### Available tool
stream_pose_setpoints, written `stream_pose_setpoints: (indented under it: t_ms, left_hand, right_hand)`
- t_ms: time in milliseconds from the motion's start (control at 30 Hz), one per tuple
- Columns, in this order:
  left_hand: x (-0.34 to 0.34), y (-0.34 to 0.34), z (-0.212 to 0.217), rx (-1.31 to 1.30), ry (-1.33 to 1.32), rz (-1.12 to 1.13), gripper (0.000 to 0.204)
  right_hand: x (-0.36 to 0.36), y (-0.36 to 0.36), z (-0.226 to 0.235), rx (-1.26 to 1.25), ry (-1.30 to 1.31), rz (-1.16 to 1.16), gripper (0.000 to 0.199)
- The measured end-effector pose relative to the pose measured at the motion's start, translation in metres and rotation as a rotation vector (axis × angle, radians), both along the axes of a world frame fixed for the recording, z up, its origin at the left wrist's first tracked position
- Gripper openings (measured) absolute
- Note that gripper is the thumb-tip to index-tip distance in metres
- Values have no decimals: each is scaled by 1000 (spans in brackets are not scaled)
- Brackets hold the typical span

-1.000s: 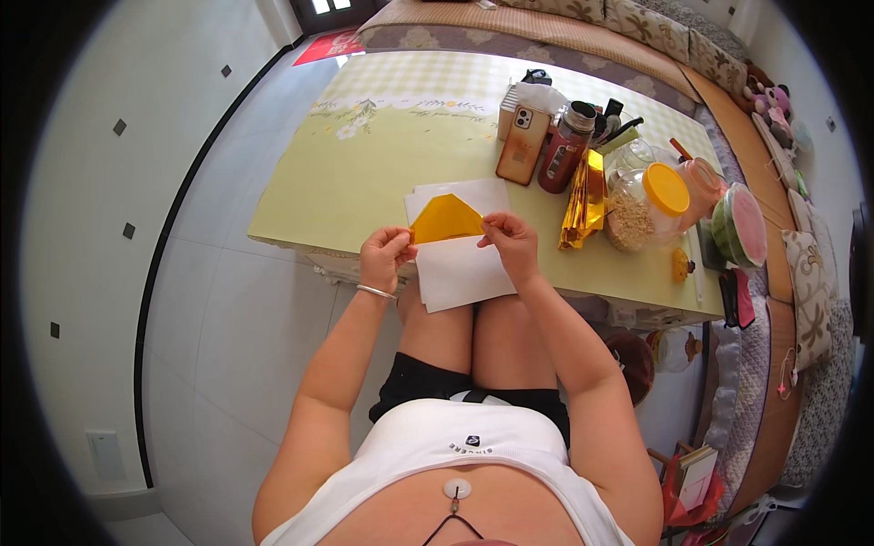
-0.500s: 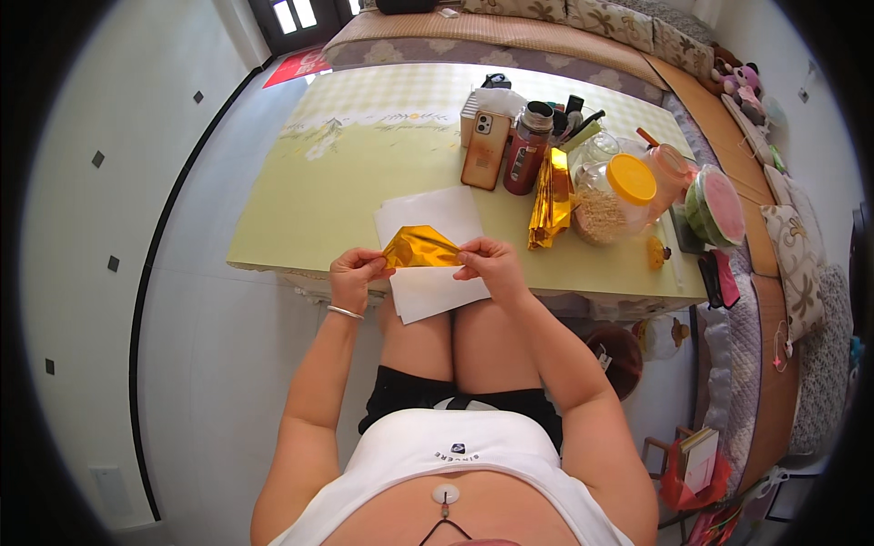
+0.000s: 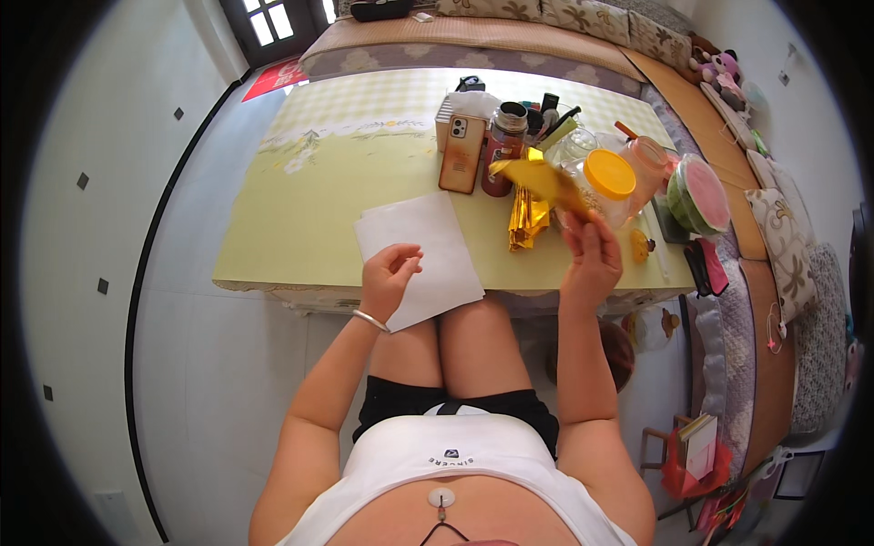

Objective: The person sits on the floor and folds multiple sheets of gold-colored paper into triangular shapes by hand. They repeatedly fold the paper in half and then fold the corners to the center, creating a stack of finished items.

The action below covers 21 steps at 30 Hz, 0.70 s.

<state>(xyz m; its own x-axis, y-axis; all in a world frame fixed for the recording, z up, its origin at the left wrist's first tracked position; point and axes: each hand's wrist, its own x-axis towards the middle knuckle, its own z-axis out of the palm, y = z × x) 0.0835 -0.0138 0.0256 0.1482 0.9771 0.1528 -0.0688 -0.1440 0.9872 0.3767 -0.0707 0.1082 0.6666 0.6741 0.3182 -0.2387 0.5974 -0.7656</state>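
My right hand is raised at the table's right side, pinching a piece of gold foil paper by one end. Blurred by motion, the foil stretches to the left, passing in front of the jar and the bottle. Below it, a stack of folded gold foil stands on the table. Loosely curled, with nothing seen in its fingers, my left hand is over the left part of the white paper sheets. These sheets overhang the table's near edge toward my lap.
A phone leans upright beside a dark red bottle. Farther right are a yellow-lidded jar, a pink-tinted container, a covered watermelon piece and a small yellow figure. A bin stands below the table edge.
My left hand has let go of the gold foil. My right hand has carried the foil right and away from me, toward the foil stack and jar. The view has shifted slightly.
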Motion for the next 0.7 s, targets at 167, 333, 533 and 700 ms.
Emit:
stream_pose_setpoints:
  t_ms: [167, 333, 533, 700]
  left_hand:
    - [83, 12, 50, 437, 501, -39, 51]
    - [176, 28, 64, 744, 676, 112, 69]
    - [219, 57, 43, 588, 684, 185, 34]
    - [221, 66, 32, 496, 647, 203, 23]
  right_hand:
    - [24, -9, -4, 28, 1, -192, 24]
    - [31, -29, -16, 1, 60, -219, 24]
    - [49, -51, -28, -66, -124, -291, 22]
    - [45, -47, -47, -115, -336, -271, 22]
